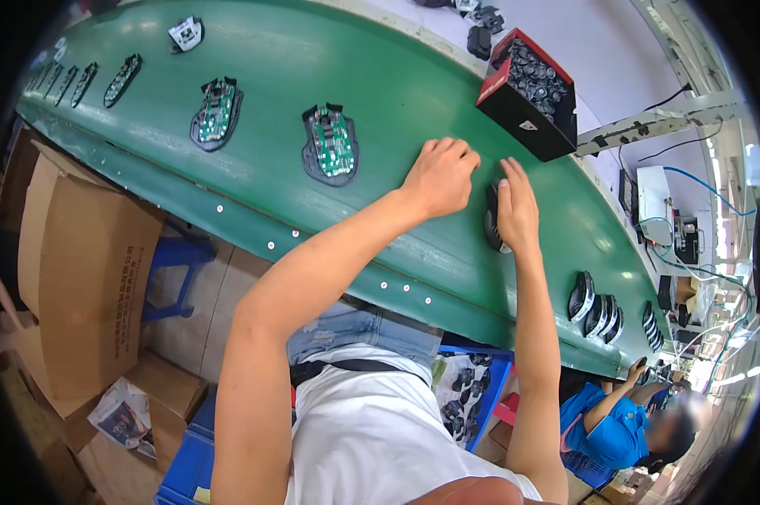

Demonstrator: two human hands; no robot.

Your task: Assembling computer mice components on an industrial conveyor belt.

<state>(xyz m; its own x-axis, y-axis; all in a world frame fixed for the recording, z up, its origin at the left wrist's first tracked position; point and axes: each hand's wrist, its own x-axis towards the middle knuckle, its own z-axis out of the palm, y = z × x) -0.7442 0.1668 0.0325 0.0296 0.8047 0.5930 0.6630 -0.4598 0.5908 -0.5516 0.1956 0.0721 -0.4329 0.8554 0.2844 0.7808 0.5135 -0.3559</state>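
Observation:
Over the green conveyor belt (413, 240), my left hand (441, 178) is closed with its fingers curled in. Whether something small sits inside it is hidden. Beside it, my right hand (517, 209) lies along a dark computer mouse (492, 217), thumb against it and fingers fairly straight; the hand covers much of the mouse. To the left of my hands rests an opened mouse base with a green circuit board (333, 147). Another mouse base with its board (217, 115) lies farther left, and several more trail toward the far left end.
A red and black box (550, 133) of small dark parts stands beyond my right hand. Dark mice (597, 316) stand in a row down the belt to the right. A person in blue (619, 427) works there. Cardboard boxes (85, 269) and a blue stool (178, 268) are at lower left.

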